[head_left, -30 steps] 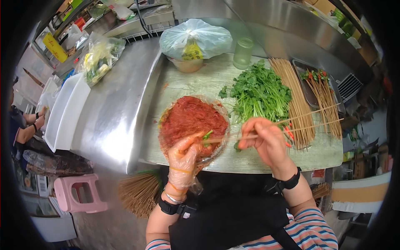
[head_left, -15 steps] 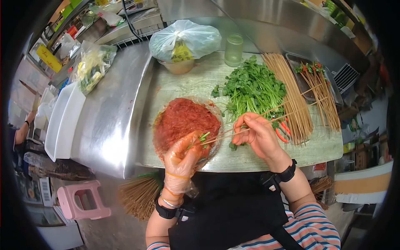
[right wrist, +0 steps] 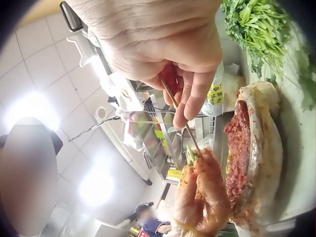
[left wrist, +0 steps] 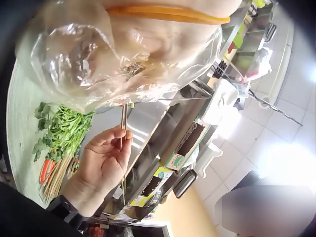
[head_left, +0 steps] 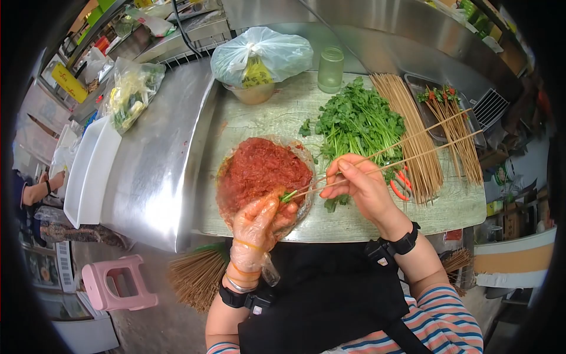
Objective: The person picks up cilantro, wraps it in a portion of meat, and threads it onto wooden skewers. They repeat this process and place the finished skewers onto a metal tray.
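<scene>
In the head view my left hand [head_left: 256, 218], in a clear plastic glove smeared red, pinches a short piece of green coriander stem [head_left: 288, 196] at the front edge of a mound of red marinated meat [head_left: 265, 168]. My bare right hand [head_left: 362, 183] pinches two thin bamboo skewers [head_left: 460, 139] between thumb and fingers. Their near ends reach to the stem at the left fingertips, and their far ends spread toward the upper right. The right wrist view shows a skewer [right wrist: 186, 129] meeting the gloved fingertips beside the green stem [right wrist: 191, 155]. Inside the gloved fingers, everything else is hidden.
Behind my right hand lie coriander [head_left: 359, 121], red chilies [head_left: 401, 186] and a row of loose skewers [head_left: 413, 141]. Threaded skewers [head_left: 451, 118] rest by a metal tray. A bagged bowl [head_left: 253, 94] and a glass jar [head_left: 331, 71] stand at the back.
My right hand has shifted slightly left and the skewers' far ends have swung outward to the upper right. The left hand stays by the meat, its fingers closer round the stem.
</scene>
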Demonstrator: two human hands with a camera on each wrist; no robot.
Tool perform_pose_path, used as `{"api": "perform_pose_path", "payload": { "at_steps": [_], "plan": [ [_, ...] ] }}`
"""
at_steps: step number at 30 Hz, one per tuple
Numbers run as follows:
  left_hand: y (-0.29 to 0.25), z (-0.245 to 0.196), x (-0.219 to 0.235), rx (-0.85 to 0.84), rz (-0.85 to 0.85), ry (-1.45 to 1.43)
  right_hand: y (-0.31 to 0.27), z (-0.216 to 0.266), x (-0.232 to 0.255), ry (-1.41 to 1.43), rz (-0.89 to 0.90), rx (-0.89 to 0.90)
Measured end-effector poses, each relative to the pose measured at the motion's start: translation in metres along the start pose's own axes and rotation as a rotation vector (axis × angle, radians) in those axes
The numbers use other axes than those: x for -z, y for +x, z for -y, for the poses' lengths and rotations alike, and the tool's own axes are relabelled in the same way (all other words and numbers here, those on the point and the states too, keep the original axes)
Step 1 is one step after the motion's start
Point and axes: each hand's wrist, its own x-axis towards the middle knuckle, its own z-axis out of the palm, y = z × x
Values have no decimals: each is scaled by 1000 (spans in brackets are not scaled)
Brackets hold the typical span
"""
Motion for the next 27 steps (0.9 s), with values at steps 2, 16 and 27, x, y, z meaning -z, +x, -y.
{"api": "perform_pose_path", "payload": {
  "at_steps": [2,16,27],
  "plan": [
    [1,2,5,16,18,-56,2,-2,1,9,11,-1],
    [14,12,11,-173,-96,-408,-27,-17,-29,-351,37,461],
    [12,14,7,-191,-112,-501,-28,-21,-43,-672,88,692]
  ]
}}
